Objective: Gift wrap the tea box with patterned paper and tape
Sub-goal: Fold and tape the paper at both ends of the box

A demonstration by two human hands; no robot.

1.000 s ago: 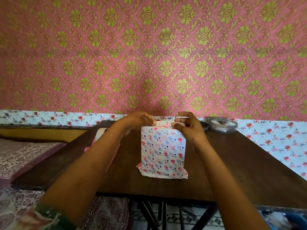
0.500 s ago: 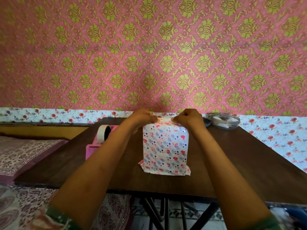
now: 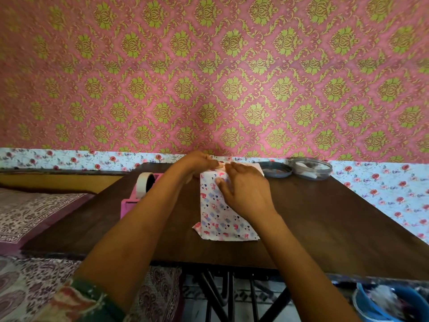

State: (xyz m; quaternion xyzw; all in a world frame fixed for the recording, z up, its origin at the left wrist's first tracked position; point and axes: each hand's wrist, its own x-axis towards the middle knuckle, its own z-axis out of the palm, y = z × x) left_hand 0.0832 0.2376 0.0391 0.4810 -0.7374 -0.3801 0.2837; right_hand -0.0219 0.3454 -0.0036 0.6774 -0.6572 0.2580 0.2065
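The tea box stands upright in the middle of the dark wooden table, covered in white paper with pink and blue hearts. Loose paper flares out at its base. My left hand pinches the folded paper at the top far edge of the box. My right hand lies flat, fingers spread, pressing the paper against the front face near the top. A pink tape dispenser with a white tape roll stands to the left, partly behind my left forearm.
Two round lidded containers sit at the table's back right corner against the patterned wall. A bed with a printed cover is on the left. A blue bowl lies on the floor at lower right, below the table edge.
My right hand has come off the top edge and slid down onto the front face, now flat with fingers spread. My left hand stays pinching the top fold.
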